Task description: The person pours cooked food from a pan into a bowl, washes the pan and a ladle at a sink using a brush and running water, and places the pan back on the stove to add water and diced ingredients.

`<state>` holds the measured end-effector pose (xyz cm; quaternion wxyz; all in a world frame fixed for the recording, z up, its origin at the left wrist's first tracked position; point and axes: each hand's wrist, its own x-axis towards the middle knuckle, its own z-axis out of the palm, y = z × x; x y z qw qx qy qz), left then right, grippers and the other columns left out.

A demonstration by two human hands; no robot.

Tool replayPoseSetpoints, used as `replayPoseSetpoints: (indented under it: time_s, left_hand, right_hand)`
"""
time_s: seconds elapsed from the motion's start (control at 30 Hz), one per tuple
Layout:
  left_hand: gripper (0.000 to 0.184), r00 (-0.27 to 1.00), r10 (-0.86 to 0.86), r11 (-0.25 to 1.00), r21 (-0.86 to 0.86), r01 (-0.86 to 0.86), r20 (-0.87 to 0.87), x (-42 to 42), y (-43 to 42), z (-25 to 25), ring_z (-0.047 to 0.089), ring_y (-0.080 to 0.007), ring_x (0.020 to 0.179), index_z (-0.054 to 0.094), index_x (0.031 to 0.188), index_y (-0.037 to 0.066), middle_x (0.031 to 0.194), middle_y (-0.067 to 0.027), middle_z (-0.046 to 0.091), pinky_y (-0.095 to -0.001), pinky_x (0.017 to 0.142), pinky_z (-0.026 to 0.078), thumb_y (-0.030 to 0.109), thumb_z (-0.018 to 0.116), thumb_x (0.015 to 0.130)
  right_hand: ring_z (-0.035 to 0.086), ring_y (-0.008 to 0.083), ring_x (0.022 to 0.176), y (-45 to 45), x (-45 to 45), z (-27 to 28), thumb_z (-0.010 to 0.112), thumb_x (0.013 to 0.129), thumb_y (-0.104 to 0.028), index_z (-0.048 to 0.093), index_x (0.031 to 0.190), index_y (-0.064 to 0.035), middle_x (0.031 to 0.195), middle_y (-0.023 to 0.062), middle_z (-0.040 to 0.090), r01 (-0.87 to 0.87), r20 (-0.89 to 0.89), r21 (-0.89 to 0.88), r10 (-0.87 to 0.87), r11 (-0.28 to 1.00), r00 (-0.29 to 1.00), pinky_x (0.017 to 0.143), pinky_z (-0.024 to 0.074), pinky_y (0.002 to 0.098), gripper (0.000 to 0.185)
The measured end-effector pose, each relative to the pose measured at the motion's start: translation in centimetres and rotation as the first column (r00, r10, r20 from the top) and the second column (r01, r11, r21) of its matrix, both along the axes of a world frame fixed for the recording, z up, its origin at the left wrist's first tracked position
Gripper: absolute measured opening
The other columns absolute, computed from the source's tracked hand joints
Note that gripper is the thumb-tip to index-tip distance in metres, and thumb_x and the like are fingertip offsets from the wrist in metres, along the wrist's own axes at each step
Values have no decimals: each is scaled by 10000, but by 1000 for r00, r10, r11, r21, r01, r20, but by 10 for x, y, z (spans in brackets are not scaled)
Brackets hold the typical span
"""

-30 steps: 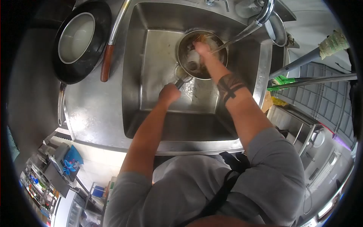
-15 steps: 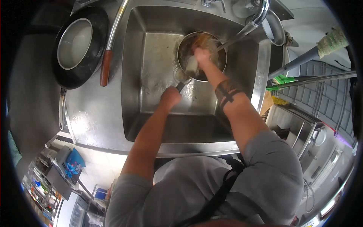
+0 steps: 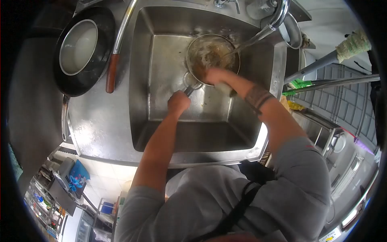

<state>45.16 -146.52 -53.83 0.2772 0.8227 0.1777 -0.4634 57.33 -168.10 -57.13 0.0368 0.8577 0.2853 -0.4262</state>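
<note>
My left hand (image 3: 178, 102) is closed around the dark handle (image 3: 188, 90) of a round metal pan (image 3: 188, 60) in the sink. Brownish, foamy water (image 3: 211, 54) swirls inside the pan, and a stream from the tap falls into it. At the pan's near right rim is my right hand (image 3: 217, 75), blurred by motion, with its fingers curled. A pale sponge (image 3: 223, 87) shows just below that hand, held against the outside of the pan; its details are smeared.
The deep steel sink (image 3: 165, 135) surrounds the pan. A curved faucet (image 3: 276, 20) reaches in from the upper right. On the left counter lie a black wok (image 3: 102, 48) with a white-lined pan (image 3: 78, 46) in it, and a wooden-handled tool (image 3: 111, 72). Mop handles (image 3: 334, 82) stand at right.
My right hand has moved from inside the pan to its near rim, with the sponge now on the outer side. The pan has shifted slightly left; my left hand keeps its handle.
</note>
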Motion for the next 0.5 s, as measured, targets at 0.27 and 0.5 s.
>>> replayPoseSetpoints:
  time_s: [0.27, 0.5]
  left_hand:
    - [315, 1000, -13, 1000, 10, 12, 14, -5, -10, 2, 675, -393, 1129, 731, 1100, 7, 1156, -244, 712, -457, 956, 541, 136, 593, 848]
    - [298, 999, -46, 999, 1, 46, 27, -1, -7, 0, 670, -405, 1123, 726, 1084, 4, 1164, -245, 705, -465, 959, 535, 137, 590, 854]
  right_hand:
    - [713, 379, 916, -37, 30, -26, 596, 823, -195, 764, 921, 10, 1010, 205, 742, 116, -2, -21, -116, 993, 993, 774, 550, 494, 283]
    - [723, 351, 890, -36, 35, -33, 600, 799, -174, 787, 937, -15, 944, 202, 747, 525, -242, 1, -509, 851, 826, 809, 556, 472, 282]
